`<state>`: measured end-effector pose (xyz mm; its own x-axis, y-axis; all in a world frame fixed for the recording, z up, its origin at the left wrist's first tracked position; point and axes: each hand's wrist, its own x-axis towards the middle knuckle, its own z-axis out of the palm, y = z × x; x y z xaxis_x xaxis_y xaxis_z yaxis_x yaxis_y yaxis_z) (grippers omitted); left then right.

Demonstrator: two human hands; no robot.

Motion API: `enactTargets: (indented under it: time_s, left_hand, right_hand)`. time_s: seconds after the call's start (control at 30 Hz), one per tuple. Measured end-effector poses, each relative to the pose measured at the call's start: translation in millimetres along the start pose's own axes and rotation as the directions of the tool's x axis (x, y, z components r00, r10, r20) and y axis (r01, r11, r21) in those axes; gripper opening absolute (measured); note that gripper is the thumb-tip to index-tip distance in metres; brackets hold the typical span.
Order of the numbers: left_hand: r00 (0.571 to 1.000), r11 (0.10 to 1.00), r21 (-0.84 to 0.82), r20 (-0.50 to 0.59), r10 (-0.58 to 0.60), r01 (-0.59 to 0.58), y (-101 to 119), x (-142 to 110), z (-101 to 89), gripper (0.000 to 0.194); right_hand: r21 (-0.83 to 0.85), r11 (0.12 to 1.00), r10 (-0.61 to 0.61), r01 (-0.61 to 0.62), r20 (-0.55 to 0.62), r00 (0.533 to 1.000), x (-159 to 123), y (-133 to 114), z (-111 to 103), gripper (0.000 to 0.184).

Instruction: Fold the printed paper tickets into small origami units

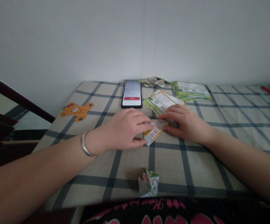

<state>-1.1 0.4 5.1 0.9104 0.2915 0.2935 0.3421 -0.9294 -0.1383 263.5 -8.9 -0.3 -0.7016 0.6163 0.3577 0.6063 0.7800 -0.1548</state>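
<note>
One small printed paper (154, 132) is at the centre of the head view, over the checked worktop (130, 165). Touching its left side are fingers and thumb of the left hand (126, 129); the right hand (186, 123) is at its right edge. Whether either grip pinches it, I cannot tell. Leaflets (159, 101) fan out above centre, right of a phone (131, 101); a folded paper piece (150, 183) sits at lower centre.
</note>
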Motion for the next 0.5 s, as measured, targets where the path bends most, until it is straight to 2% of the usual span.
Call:
enactTargets:
  time_s: [0.37,0.5]
  left_hand:
    - [1.0,0.998,-0.064,0.007,-0.01,0.01,-8.6,-1.6,2.0,0.036]
    - [1.0,0.998,-0.065,-0.014,-0.013,0.012,-10.1,-1.9,3.7,0.034]
  right_hand:
    - [0.029,0.999,0.021,-0.022,0.035,0.999,-3.6,-5.2,-5.1,0.037]
    - [-0.008,1.0,0.023,-0.023,0.04,0.999,-4.1,-6.7,-2.8,0.031]
